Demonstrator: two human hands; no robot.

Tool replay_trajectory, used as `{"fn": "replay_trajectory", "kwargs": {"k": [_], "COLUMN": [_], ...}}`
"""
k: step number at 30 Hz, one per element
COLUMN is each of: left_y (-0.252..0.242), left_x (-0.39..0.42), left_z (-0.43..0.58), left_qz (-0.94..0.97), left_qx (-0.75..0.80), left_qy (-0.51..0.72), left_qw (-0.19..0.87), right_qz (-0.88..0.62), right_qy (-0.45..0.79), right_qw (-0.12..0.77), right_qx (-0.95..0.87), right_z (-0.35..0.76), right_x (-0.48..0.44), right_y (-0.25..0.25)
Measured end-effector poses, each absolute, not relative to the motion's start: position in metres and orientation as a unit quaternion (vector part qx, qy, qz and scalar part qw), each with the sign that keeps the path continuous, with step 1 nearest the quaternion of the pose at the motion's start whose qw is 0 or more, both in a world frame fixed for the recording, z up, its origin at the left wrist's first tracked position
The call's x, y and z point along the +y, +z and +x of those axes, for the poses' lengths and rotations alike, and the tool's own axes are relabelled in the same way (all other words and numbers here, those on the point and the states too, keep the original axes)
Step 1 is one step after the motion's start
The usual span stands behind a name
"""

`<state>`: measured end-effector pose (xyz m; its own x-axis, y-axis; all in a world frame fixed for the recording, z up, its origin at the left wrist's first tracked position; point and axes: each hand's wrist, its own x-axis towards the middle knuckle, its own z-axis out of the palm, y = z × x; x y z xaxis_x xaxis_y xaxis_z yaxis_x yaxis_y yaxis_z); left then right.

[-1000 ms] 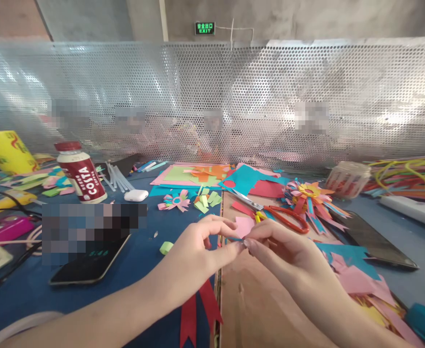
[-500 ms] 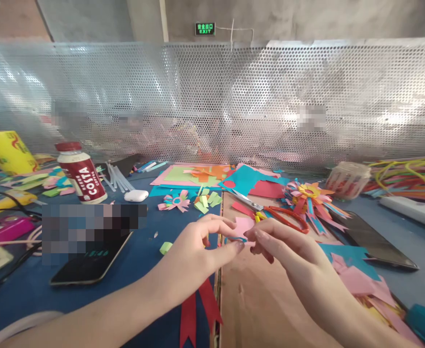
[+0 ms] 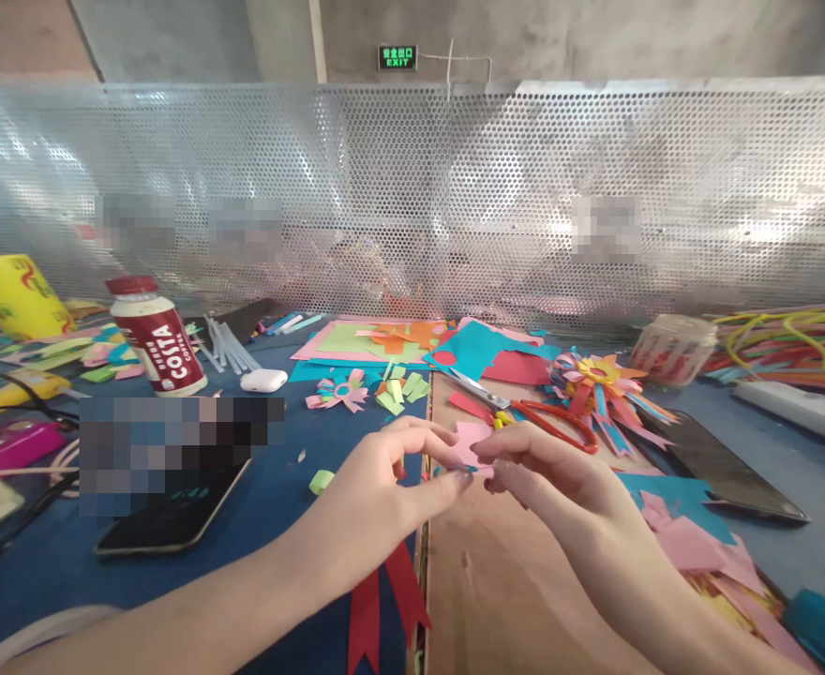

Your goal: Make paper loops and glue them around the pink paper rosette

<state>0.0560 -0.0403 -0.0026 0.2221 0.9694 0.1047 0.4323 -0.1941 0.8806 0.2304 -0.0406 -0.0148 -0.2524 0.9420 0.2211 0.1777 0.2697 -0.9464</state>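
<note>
My left hand [image 3: 412, 469] pinches a small pink paper strip [image 3: 481, 471] with a bit of blue on it between thumb and fingers. My right hand [image 3: 546, 469] meets the strip's other end with thumb and forefinger; its exact hold is partly hidden. A pink paper piece [image 3: 470, 435] shows just behind the fingertips. Beyond my right hand lie scissors with orange-red handles [image 3: 557, 424], blades pointing away to the left. Red paper tails [image 3: 366, 614] stick out below my left forearm. A curled green paper piece [image 3: 321, 482] lies left of my left hand.
Coloured paper sheets [image 3: 314, 345] and a paper flower [image 3: 599, 373] lie at the back. To the left stand a Costa bottle [image 3: 163, 347], a white earbud case [image 3: 263, 381] and a phone [image 3: 173, 520]. A dark tablet-like slab [image 3: 736, 473] is right. Perforated metal panel [image 3: 412, 187] behind.
My right forefinger has shifted slightly left and up, opening a little from the thumb. The blue bit shows less between the fingertips. My left hand stays almost in place.
</note>
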Motion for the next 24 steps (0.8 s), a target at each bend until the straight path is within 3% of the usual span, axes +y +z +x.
{"fn": "replay_trajectory", "kwargs": {"k": [19, 24], "left_y": [0.000, -0.002], "left_x": [-0.045, -0.040], "left_z": [0.054, 0.050], "left_qz": [0.614, 0.707], "left_qx": [0.519, 0.487], "left_qy": [0.395, 0.414], "left_qw": [0.444, 0.302], "right_qz": [-0.427, -0.438], "right_qy": [0.424, 0.439], "right_qw": [0.470, 0.464], "right_qx": [-0.646, -0.633], "right_z": [0.231, 0.232], "right_x": [-0.039, -0.037], "right_y": [-0.015, -0.017]}}
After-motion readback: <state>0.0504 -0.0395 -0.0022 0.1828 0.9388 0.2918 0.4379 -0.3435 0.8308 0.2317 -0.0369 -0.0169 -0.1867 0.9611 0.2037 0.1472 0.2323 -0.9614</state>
